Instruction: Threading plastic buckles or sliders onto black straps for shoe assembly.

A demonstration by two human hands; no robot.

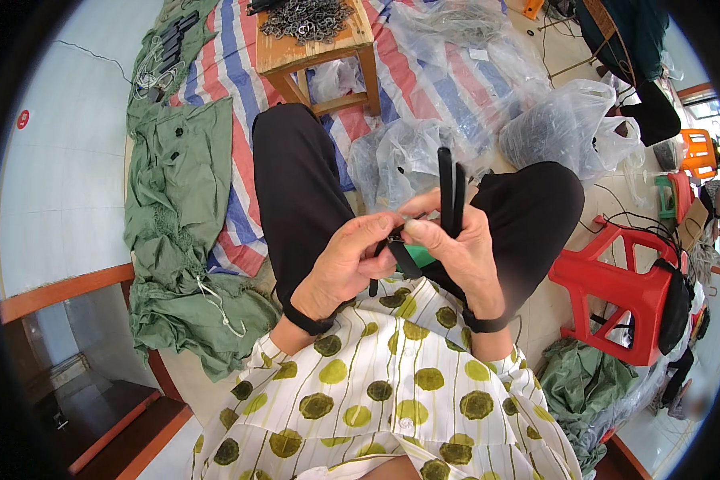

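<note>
My left hand [350, 254] and my right hand [459, 250] meet over my lap, both closed with thumbs and fingertips pressed close together. Two long black strips [451, 192] stand up out of my right hand, side by side. Between the fingertips a shorter black piece [405, 259] slants downward, and my left hand pinches it near a small shiny bit. Whether these black parts are joined is hidden by the fingers. Something green [418, 255] shows just behind them.
A wooden stool [316, 58] ahead bears a heap of metal rings or hooks [308, 19]. Clear plastic bags [564, 124] lie on a striped tarp [216, 68]. Green cloth [176, 184] spreads at left. A red plastic stool [616, 292] stands at right.
</note>
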